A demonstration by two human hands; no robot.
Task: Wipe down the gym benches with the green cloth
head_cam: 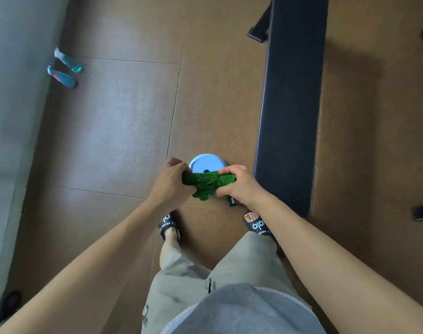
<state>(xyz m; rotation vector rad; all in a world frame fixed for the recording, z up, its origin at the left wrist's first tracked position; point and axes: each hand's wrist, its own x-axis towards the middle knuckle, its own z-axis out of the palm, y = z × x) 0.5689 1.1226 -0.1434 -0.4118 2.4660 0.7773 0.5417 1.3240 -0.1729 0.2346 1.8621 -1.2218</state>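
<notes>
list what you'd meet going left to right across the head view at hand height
wall → brown floor → left hand → green cloth → right hand → dark bench pad → black bench foot

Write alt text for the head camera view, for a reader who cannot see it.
Seen from above, a standing person's left hand and right hand grip a bunched green terry cloth between them. A long black padded gym bench stretches away on their right over a brown floor, and a pale blue round weight plate lies just beyond the hands.
</notes>
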